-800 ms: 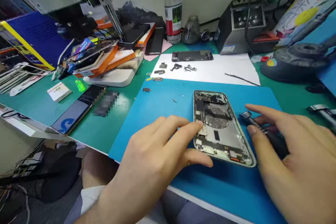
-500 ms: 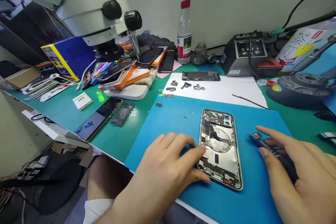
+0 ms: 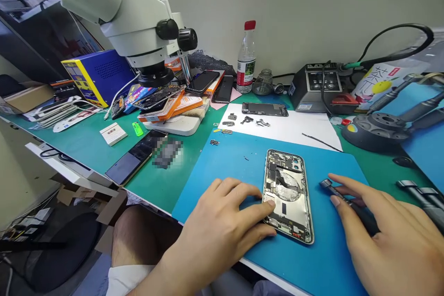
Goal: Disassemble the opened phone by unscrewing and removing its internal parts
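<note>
An opened phone [image 3: 289, 194], its inner parts bare, lies on the blue mat [image 3: 222, 166]. My left hand [image 3: 225, 222] is on its lower left side, index fingertip on the inner face and thumb by the bottom edge. To the right of the phone, my right hand [image 3: 385, 236] is closed around a dark screwdriver-like tool [image 3: 359, 210], held apart from the phone. Its squarish end points up and left; the palm hides the rest. Behind the phone, a detached screen [image 3: 265, 109] and several small metal parts [image 3: 247, 120] rest on white paper [image 3: 294, 126].
At the back left stands a microscope [image 3: 142, 32] above stacked boxes and phones. A bottle [image 3: 245, 58], a glass jar [image 3: 263, 82] and a soldering station [image 3: 315, 88] line the wall. More dark tools [image 3: 416, 196] lie at the right, near a round grey holder [image 3: 374, 132].
The camera view has shifted slightly. Both hands keep about the same place relative to the phone, and my right hand still has the dark tool.
</note>
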`<state>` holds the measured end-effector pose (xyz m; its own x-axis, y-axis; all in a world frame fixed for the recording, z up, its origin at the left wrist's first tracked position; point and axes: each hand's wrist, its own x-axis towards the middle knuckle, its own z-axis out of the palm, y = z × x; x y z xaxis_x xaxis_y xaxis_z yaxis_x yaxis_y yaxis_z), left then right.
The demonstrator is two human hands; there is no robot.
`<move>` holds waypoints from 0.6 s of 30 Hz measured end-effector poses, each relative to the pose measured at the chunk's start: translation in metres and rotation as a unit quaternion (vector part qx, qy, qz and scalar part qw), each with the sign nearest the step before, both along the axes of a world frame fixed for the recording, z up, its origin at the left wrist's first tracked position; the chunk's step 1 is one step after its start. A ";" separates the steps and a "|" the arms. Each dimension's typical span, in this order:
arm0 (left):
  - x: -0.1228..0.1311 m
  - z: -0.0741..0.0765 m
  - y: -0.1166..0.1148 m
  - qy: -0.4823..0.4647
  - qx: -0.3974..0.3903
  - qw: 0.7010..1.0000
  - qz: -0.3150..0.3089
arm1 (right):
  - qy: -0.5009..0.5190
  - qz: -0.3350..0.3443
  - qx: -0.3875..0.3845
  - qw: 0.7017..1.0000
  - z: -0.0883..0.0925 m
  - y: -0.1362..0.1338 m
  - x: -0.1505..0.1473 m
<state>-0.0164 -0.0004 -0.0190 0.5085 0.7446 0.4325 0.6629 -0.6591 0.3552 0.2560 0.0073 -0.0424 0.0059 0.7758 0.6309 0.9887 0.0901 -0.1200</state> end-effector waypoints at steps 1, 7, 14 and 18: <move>-0.001 -0.001 0.000 -0.010 -0.006 1.000 -0.001 | 0.002 -0.005 0.004 1.000 0.004 -0.002 -0.004; -0.004 -0.002 0.001 -0.048 -0.069 0.996 0.004 | 0.084 0.003 -0.007 0.996 0.025 -0.011 -0.021; -0.002 -0.001 -0.002 -0.031 -0.027 0.999 -0.008 | 0.324 0.007 0.093 0.941 0.032 -0.016 -0.032; -0.002 -0.003 -0.001 -0.032 -0.002 0.999 -0.003 | 0.330 0.019 0.114 0.937 0.032 -0.016 -0.033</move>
